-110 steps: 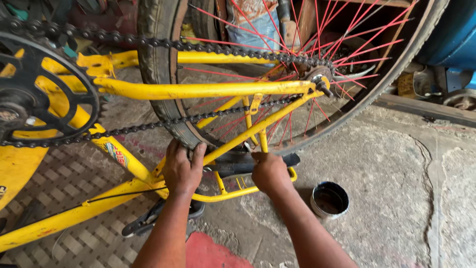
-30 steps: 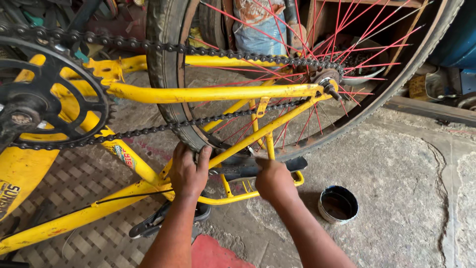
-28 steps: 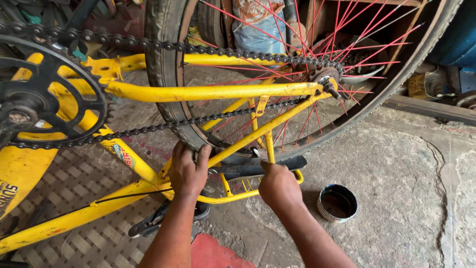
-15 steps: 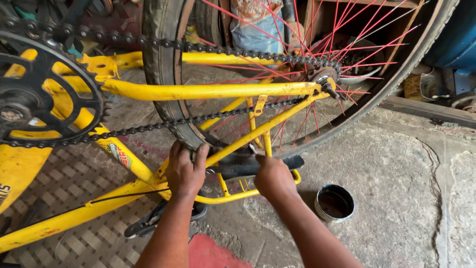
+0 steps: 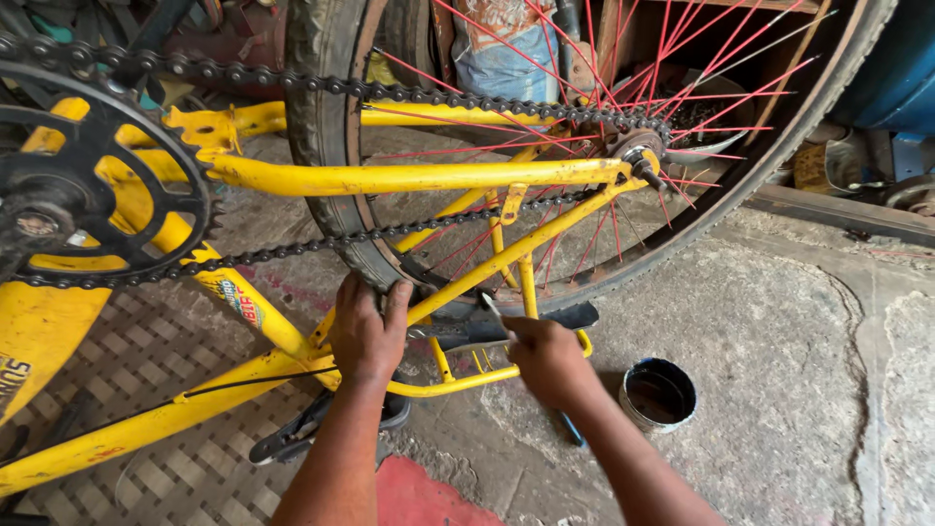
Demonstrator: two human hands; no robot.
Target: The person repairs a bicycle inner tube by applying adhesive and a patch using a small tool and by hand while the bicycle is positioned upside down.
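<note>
A yellow bicycle frame (image 5: 409, 177) stands upside down, its rear wheel (image 5: 321, 146) with red spokes raised. My left hand (image 5: 365, 331) grips the black tyre where it meets the yellow stay. My right hand (image 5: 545, 360) is closed around a thin metal tool (image 5: 490, 309) whose tip points at the black brake part (image 5: 458, 331) by the lower yellow tubes. A blue piece (image 5: 570, 429) shows just under that wrist. The chain (image 5: 321, 242) runs from the black chainring (image 5: 68, 195) to the rear hub (image 5: 638, 156).
A small round tin (image 5: 658, 394) of dark liquid sits on the concrete floor right of my right hand. The black saddle (image 5: 312, 433) rests on the ground by a woven mat (image 5: 146, 341). A red patch (image 5: 419, 497) lies near. Clutter and a blue drum (image 5: 901, 68) stand behind the wheel.
Both hands stay at the same spot on the bicycle. My right hand has shifted slightly at the brake part; the view wobbles a little.
</note>
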